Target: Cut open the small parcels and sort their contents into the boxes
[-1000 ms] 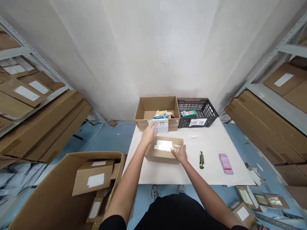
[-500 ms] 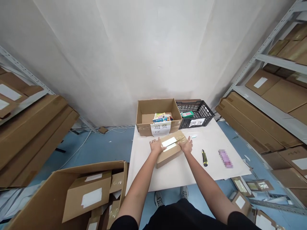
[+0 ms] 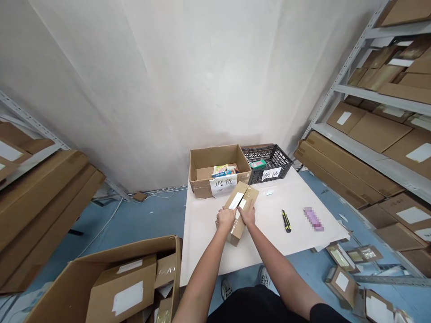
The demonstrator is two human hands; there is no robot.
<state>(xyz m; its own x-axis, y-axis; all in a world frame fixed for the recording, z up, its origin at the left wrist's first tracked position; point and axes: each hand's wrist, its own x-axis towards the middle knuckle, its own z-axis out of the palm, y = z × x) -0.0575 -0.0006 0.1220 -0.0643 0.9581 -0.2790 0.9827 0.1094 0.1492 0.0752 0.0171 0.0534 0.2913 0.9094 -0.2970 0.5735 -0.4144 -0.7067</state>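
Observation:
A small cardboard box (image 3: 248, 193) with a white label and clear tape rests on the white table (image 3: 202, 246), turned at an angle, its top split along the middle seam. My left hand (image 3: 226, 218) is closed on its left side. On the right side, my right hand (image 3: 248, 214) grips the box near the slit, thumb by the seam. A black and yellow utility knife (image 3: 286, 221) lies to the right of my right hand. Whatever is inside the box is hidden.
Behind the box stand an open carton (image 3: 202, 188) holding small colourful packs and a black plastic crate (image 3: 284, 168) with a green pack. A blurred pink item (image 3: 313, 219) lies at right. A large carton of parcels (image 3: 117, 251) sits at lower left; shelves (image 3: 387, 94) flank the table.
The box has been turned so its slit now runs more away from me. Both hands have moved closer together with it, and the view has shifted slightly right.

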